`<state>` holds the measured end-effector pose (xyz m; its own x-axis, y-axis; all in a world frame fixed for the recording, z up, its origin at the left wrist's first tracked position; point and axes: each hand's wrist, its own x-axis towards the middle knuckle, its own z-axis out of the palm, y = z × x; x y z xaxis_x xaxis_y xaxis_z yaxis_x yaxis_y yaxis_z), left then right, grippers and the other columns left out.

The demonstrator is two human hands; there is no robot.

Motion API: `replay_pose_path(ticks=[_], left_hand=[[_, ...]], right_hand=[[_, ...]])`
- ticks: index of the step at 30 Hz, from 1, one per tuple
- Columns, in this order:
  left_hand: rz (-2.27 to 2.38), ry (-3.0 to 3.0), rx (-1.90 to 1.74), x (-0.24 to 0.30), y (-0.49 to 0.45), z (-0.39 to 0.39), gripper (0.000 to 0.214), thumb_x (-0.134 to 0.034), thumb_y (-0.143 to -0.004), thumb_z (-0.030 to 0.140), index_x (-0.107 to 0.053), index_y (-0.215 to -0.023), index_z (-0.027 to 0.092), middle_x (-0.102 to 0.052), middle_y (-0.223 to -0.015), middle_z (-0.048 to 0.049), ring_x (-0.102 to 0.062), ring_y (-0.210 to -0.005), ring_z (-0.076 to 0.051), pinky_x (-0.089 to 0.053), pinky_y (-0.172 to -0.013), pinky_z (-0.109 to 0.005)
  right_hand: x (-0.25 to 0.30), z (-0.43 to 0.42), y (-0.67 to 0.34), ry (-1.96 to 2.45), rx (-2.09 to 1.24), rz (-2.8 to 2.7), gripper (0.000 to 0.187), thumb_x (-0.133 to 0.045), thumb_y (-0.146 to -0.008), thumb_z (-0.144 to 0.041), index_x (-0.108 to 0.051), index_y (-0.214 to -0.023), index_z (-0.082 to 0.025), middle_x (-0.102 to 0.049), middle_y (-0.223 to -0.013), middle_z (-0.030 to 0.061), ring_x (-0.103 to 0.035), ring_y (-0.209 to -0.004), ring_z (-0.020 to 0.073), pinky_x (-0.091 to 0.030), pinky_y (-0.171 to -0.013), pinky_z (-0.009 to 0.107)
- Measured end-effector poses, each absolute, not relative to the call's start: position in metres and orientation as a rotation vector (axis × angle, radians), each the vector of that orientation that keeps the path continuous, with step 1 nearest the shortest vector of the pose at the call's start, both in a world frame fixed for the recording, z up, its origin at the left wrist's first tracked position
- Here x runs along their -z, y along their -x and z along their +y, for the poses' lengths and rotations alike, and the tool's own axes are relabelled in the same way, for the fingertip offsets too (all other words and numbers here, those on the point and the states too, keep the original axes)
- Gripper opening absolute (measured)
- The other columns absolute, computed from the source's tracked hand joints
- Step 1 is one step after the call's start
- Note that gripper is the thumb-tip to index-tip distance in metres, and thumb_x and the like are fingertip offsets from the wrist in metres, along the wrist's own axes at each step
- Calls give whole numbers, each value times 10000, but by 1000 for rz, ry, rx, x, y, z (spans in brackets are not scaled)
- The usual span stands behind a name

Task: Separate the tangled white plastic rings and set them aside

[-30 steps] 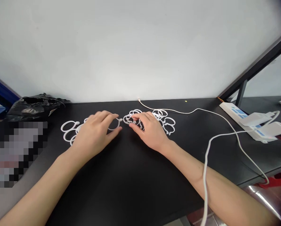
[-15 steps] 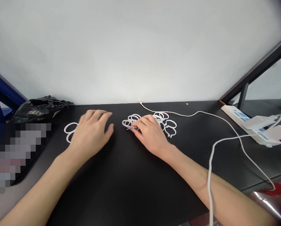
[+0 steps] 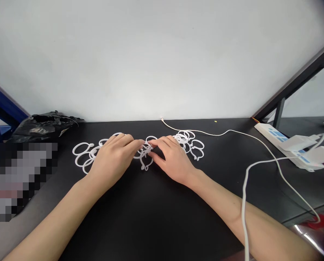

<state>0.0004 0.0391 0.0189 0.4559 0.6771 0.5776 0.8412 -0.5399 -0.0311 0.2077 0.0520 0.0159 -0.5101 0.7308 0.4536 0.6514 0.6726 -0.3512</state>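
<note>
White plastic shower curtain rings lie in groups on the black tabletop point(image 3: 140, 217). Between my hands is a small cluster of rings point(image 3: 146, 165), one with its knobbed ends pointing at me. My left hand point(image 3: 111, 156) is closed, fingertips at the left side of this cluster; its thumb is hidden. From the other side my right hand point(image 3: 175, 157) pinches the cluster between thumb and index finger. More rings point(image 3: 81, 156) spread under and left of my left hand. Another group of rings point(image 3: 189, 139) lies just beyond my right hand.
A thin white cable point(image 3: 216, 135) runs along the back of the table. A thicker white cord point(image 3: 244, 203) crosses over my right forearm from a power strip point(image 3: 273, 139) with chargers. A crumpled black plastic bag point(image 3: 45, 125) lies at the back left. Behind stands a pale wall point(image 3: 162, 58).
My left hand has moved right and down to the ring cluster, uncovering more rings on the left. My right hand stays near the same place, and a ring now hangs toward me between the hands.
</note>
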Motion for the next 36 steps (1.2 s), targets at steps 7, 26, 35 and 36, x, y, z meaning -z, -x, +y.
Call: replay_pose_path(ticks=[7,26,35,36], left_hand=[[-1319,2356,650,-14,-1,41,345,-355,-992,164,-688,-1045,235,-559,-711,-16,-502,-590,-155,-394,-592,-298],[-1660,2269,885,-19,-3,36,229,-443,-997,344,-632,-939,228,-735,-902,-10,-596,-660,-174,-419,-659,-315],[-1605,2482,1218,-26,-16,28,195,-478,-974,277,-660,-927,227,-679,-714,35,-581,-600,-118,-419,-581,-223],[-1609,2489,1215,-26,-16,29,199,-473,-974,270,-660,-927,226,-670,-699,36,-578,-595,-117,-417,-579,-222]], right_hand=[[-17,50,-206,1049,-323,-2379,436,-639,-904,-283,-517,-1320,-238,-719,-1006,17,-604,-1030,208,-430,-993,432],[-15,50,-210,1289,85,-2332,336,-487,-887,-58,-659,-1156,-164,-671,-992,97,-534,-979,266,-479,-897,443],[-22,43,-206,706,-221,-2167,358,-458,-905,-86,-591,-1215,-206,-699,-1079,59,-645,-1003,177,-565,-891,361],[-22,42,-206,679,-258,-2166,366,-467,-897,-87,-587,-1221,-205,-695,-1089,64,-649,-1002,173,-572,-879,350]])
